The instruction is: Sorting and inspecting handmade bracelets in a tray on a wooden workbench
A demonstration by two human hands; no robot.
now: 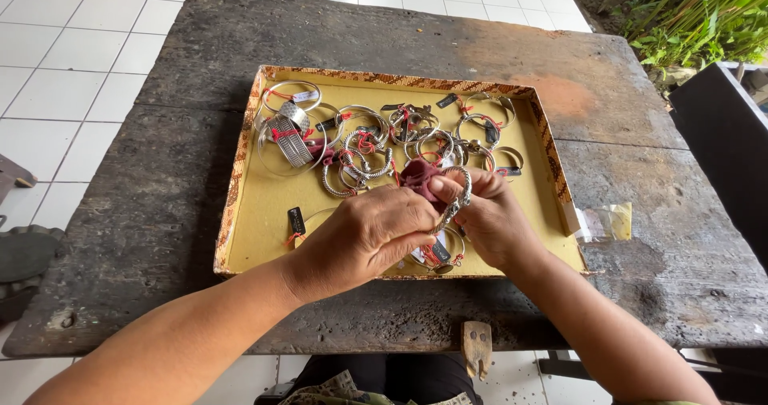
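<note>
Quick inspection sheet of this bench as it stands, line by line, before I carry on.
Surface: weathered dark wooden table, cracked and stained, with an orange patch at far right.
Job's things: silver bangle and dark red cloth held over a yellow-lined tray with a patterned rim.
Clutter: heap of silver bangles with red ties and dark tags in the tray; clear plastic bag beside it.
Hands: left hand and right hand both grip the bangle and cloth.
Cables: nothing seen.
Surroundings: white tiled floor, green plants, dark panel at right.
</note>
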